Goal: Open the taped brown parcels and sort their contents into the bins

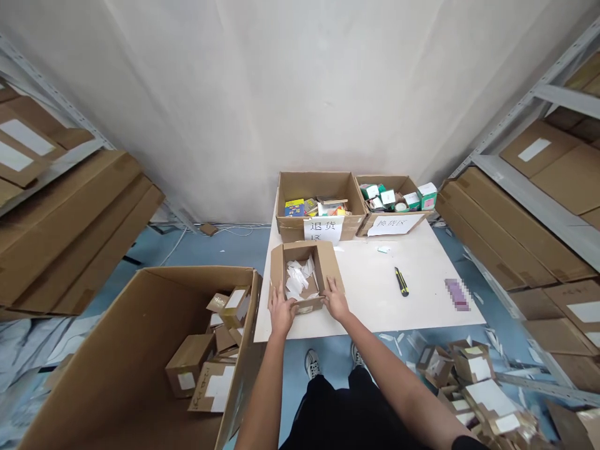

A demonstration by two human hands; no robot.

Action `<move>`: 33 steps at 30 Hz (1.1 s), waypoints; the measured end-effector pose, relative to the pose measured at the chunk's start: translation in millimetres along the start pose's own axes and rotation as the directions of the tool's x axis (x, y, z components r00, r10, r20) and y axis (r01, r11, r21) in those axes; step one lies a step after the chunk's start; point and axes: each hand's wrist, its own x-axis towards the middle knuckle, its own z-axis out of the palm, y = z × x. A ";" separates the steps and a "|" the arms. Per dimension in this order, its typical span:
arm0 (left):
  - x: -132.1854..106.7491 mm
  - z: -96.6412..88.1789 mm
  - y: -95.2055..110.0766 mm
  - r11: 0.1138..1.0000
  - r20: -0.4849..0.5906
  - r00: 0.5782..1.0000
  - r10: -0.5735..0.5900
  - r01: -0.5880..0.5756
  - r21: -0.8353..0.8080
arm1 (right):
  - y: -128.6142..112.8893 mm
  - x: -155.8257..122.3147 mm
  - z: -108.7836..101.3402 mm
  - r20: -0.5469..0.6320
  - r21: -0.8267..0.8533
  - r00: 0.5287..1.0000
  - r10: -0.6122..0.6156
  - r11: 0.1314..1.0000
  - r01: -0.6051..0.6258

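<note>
An open cardboard box point(331, 262) sits near the front left of the white table, its flaps folded outward. Crumpled white paper or wrapping point(298, 279) lies inside it. My left hand point(282, 314) grips the box at its front left corner, thumb along the front edge. On the other side, my right hand point(335, 302) holds the right flap near the front corner, its fingers lying over the cardboard. To the right on the table are a black and yellow utility knife point(401, 282) and a blurred purple item point(458, 295).
Behind stand two labelled cartons, one with books and packets point(294, 208), one with green and white boxes point(387, 197). A large carton point(140, 325) with small parcels point(192, 362) stands left of the table. Opened boxes point(490, 400) litter the floor at right. Shelves point(539, 200) flank both sides.
</note>
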 end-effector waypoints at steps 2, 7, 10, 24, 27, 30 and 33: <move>1.9 -13.4 22.3 0.998 -0.070 0.995 0.064 -0.064 0.011 | 8.3 -8.5 -24.9 -0.119 -0.003 0.990 -0.072 0.997 0.072; 9.5 -49.0 99.9 0.972 -0.206 0.950 0.234 -0.232 0.035 | 32.4 -42.9 -108.6 -0.395 -0.086 0.904 -0.166 0.986 0.143; 17.3 -59.2 157.8 0.928 -0.249 0.895 0.369 -0.370 0.045 | 50.8 -75.9 -160.4 -0.532 -0.147 0.831 -0.164 0.984 0.100; -60.9 82.5 561.1 0.415 -0.058 0.422 0.905 -0.904 -0.100 | 275.1 -407.4 -290.8 -0.890 0.029 0.344 0.300 0.789 -0.613; -115.6 123.2 635.6 0.271 0.015 0.272 0.962 -0.950 -0.157 | 304.5 -493.1 -286.1 -0.906 0.112 0.196 0.375 0.659 -0.744; -174.8 157.0 695.8 0.135 0.079 0.121 0.989 -0.971 -0.197 | 320.0 -567.2 -274.8 -0.911 0.195 0.035 0.412 0.504 -0.842; -232.6 183.6 742.3 0.006 0.135 -0.029 0.990 -0.967 -0.253 | 329.5 -628.8 -260.5 -0.902 0.299 -0.144 0.408 0.348 -0.888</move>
